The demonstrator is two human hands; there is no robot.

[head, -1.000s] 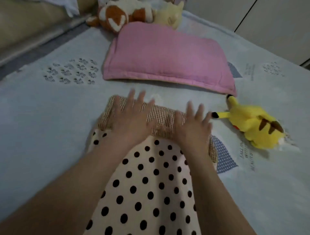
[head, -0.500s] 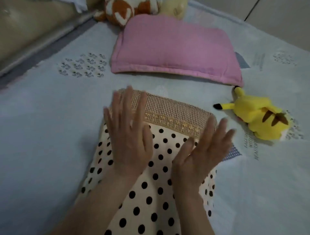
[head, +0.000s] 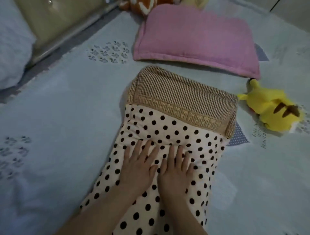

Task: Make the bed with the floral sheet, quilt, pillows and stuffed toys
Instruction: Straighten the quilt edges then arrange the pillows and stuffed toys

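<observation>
Upper left: a beige padded headboard (head: 55, 20), smooth and faintly glossy, slanting from the top edge down toward the left. Near its top, one small shiny stud (head: 49, 1) (button or rivet, too blurred to say). Along its lower edge, a paler trim rail (head: 70, 34), following the same slant. Just below that rail, a dull grey strip (head: 50, 57), narrow, lying alongside it and trailing off toward the left edge. Far upper right corner: a pale flat panel (head: 296, 8) (wall or cupboard door, cannot tell), bordered on its left by a thin dark seam (head: 274, 5) slanting up to the right. Dim, even light; edges soft with blur.
</observation>
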